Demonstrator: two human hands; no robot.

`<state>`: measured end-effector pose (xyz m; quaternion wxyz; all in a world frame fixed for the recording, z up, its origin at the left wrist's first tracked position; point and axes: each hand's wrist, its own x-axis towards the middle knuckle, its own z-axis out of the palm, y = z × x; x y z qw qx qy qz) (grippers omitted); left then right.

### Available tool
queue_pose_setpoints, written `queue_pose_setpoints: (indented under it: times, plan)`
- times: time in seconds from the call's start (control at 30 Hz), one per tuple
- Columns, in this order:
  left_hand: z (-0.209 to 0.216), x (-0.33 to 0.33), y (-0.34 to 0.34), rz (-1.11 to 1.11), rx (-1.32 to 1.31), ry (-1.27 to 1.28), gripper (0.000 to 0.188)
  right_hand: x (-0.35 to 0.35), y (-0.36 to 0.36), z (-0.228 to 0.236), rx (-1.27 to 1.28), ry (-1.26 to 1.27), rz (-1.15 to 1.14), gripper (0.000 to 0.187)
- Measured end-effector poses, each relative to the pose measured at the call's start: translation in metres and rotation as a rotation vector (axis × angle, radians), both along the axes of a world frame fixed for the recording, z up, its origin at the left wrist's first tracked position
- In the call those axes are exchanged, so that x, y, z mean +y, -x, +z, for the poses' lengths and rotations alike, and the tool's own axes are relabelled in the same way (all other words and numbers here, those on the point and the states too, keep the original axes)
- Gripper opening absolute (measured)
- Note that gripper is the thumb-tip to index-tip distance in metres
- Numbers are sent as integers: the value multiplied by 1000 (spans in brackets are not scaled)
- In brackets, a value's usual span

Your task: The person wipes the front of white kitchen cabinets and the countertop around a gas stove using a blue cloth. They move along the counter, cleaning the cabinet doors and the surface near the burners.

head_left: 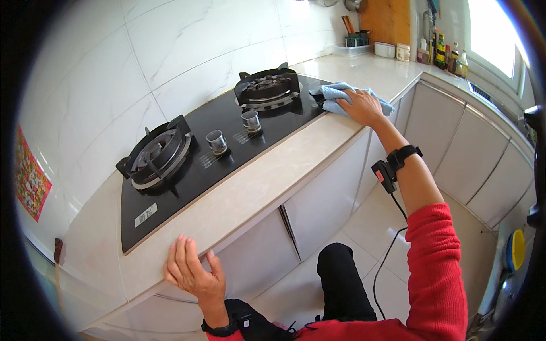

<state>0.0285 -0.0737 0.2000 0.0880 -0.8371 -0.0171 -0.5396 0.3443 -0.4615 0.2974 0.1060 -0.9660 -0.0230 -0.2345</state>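
Observation:
My right hand (pixel 362 106) presses a light blue cloth (pixel 335 91) down at the right end of a black glass gas cooktop (pixel 190 213), the cloth lying bunched over the cooktop's edge and the counter beside it. Its fingers are bent over the fabric. My left hand (pixel 193 271) rests at the counter's front edge near the cooktop's left end, fingers stretched out and thumb apart, with nothing in it. Between the left burner (pixel 156 153) and the right burner (pixel 267 88) stand two silver control knobs (pixel 216 142).
Bottles (pixel 441 52), a white pot (pixel 385 50) and a utensil holder (pixel 357 40) stand at the back right. White cabinets (pixel 335 187) run below the pale counter (pixel 273 187). A cable (pixel 382 267) hangs from my right wrist. A yellow round thing (pixel 516 250) is at the far right.

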Motion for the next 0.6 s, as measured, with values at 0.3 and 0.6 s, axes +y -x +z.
queue_pose_setpoints:
  times: [0.3, 0.6]
  plan:
    - [0, -1, -1, -18, -27, 26, 38, 18, 28, -4, -24, 61, 86, 59]
    - [3, -1, 3, -35, -11, 42, 39, 80, 89, -4, -95, 108, 433, 50]
